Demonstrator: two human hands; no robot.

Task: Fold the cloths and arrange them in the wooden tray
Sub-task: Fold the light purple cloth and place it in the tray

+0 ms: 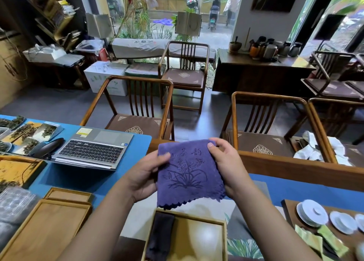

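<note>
The purple embroidered square cloth (189, 174) hung above the near table edge, over the rectangular wooden tray (224, 241). The left hand (145, 176) and right hand (224, 166) pinched its side edges. Uneven tension would likely skew the fold; a slipped pinch could drop it onto the dark folded cloth (160, 239) along the tray's left side.

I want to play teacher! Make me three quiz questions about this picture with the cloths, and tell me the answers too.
1. True or false: the purple cloth is lying flat on the table.
2. Which hands hold the purple cloth? A) left only B) right only C) both
3. What already lies in the wooden tray below the hands?

Key:
1. False. It is held up in the air.
2. C. The left hand and the right hand each grip a side.
3. A folded dark cloth, at the tray's left side.
</note>
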